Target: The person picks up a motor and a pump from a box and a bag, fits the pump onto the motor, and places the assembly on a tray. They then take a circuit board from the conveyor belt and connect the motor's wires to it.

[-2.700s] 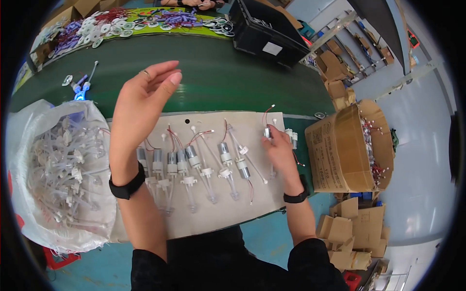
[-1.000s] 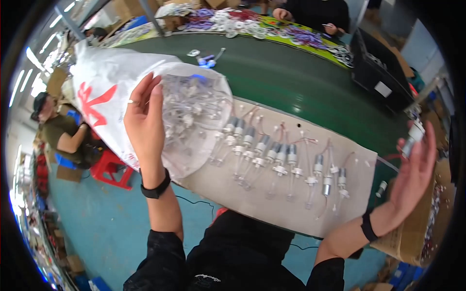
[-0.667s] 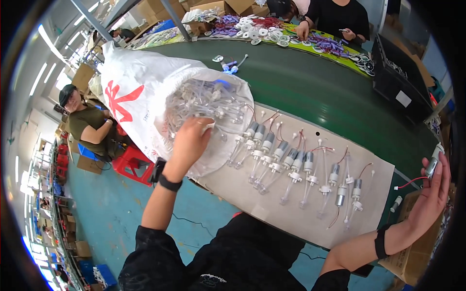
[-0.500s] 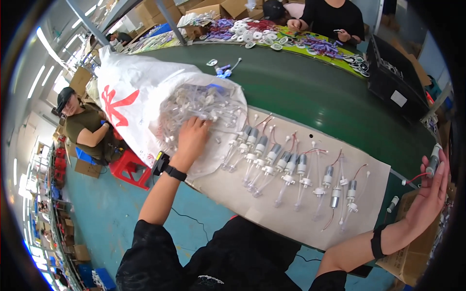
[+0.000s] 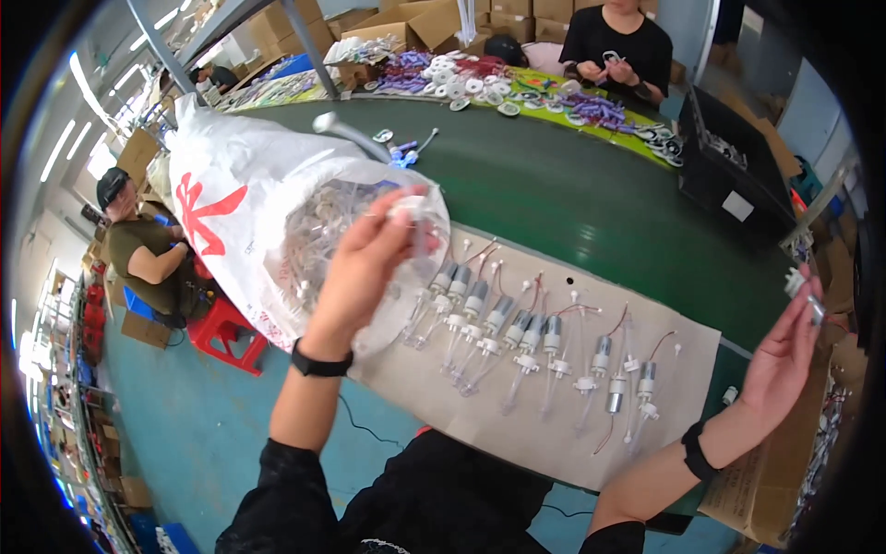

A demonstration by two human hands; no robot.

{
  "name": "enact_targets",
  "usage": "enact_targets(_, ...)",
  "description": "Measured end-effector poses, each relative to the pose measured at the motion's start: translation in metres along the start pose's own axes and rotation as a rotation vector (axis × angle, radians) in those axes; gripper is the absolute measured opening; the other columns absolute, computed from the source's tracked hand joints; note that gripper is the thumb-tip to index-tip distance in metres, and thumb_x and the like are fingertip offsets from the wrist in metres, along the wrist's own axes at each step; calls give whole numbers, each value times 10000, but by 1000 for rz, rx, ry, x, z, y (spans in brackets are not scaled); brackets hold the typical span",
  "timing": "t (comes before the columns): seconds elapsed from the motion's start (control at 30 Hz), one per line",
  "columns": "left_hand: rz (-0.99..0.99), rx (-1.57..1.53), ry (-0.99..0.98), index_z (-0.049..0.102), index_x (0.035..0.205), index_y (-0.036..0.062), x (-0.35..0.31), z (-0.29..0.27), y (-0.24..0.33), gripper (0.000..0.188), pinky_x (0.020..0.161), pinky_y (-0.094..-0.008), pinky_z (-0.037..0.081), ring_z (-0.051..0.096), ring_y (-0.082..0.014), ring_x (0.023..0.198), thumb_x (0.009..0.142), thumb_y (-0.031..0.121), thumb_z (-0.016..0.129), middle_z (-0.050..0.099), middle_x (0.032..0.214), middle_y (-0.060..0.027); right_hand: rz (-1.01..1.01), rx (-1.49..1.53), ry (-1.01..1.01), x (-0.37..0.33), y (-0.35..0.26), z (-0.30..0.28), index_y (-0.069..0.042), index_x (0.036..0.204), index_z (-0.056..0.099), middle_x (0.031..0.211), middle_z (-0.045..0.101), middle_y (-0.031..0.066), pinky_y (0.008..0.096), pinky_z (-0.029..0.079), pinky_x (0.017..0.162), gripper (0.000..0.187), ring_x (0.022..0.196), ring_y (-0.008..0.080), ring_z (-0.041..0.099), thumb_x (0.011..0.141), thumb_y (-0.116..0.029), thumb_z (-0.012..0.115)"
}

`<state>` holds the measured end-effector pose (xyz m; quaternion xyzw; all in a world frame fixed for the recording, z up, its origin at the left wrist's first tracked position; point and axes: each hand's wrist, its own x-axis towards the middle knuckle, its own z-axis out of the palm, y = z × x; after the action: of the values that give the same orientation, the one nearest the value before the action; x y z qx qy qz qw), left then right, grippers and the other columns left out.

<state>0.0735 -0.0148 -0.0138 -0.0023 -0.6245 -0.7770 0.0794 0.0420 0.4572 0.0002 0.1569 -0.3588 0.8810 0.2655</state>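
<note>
I see the left hand [image 5: 374, 247] raised over the mouth of the white sack [image 5: 217, 175], its thumb and fingers closed on a tube piece [image 5: 408, 209] with a white fitting. Motion blurs it, but a pale tube with a white tip reaches from near the hand toward the upper left, out over the green table [image 5: 526, 175]. I cannot tell exactly how the tube joins the fitting. More clear tubes and white fittings [image 5: 318, 231] lie jumbled inside the sack.

Off to the far right, I see the right hand [image 5: 784, 346] lifted near the cardboard box [image 5: 734, 499], thumb and fingers pinched together on a small motor [image 5: 816, 311]. Its long axis slants, the white end to the upper left and the silver end to the lower right; the fingers cover its middle.

Between the hands, a row of motors [image 5: 552, 334] lies on the beige board [image 5: 554, 452]. Most have their silver bodies toward the far edge, with fittings and clear tubes pointing at the wearer. One reversed motor [image 5: 616, 392] points its silver end and red wire nearward. Across the table, a co-worker [image 5: 618, 51] holds a small pale thing in both hands.
</note>
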Motion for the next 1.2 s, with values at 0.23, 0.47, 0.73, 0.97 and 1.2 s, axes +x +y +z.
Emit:
enact_targets(0.23,-78,-104,-147,552,1324,15,63,89,-50,422,780,-241,474,594,-90,862,931,101,678,657,1010,-24,334,135,-133,-24,76,65,6,1311,503,1331,556,187,387,528,1010,353,1213,334,580,1018,-187,543)
enact_targets(0.47,-84,-138,-254,588,1269,9,76,141,-73,435,784,-212,513,641,-77,889,859,-10,732,697,992,-27,535,101,77,-40,135,72,61,1264,474,1248,574,202,407,490,1081,336,1239,358,557,1020,-162,535)
enact_targets(0.73,-89,-209,-315,608,1239,4,92,135,-87,417,805,-221,537,656,-78,897,845,-33,740,716,1012,-48,540,27,26,-42,163,63,33,1287,472,1321,545,202,464,459,1105,313,1290,367,520,1010,-101,534)
enact_targets(0.97,-68,-198,-361,633,1195,-4,93,135,-92,376,819,-240,551,661,-94,930,838,-32,745,721,1049,-78,540,95,1,-46,170,62,16,1251,498,1298,568,200,503,459,1090,278,1233,373,569,1000,-91,555)
enact_targets(1.2,-88,-183,-380,651,1168,-5,94,134,-91,348,801,-235,547,657,-93,911,836,-24,752,716,1015,-61,532,41,7,-48,171,63,17,1248,499,1280,579,203,485,475,1080,279,1210,369,586,992,-75,564)
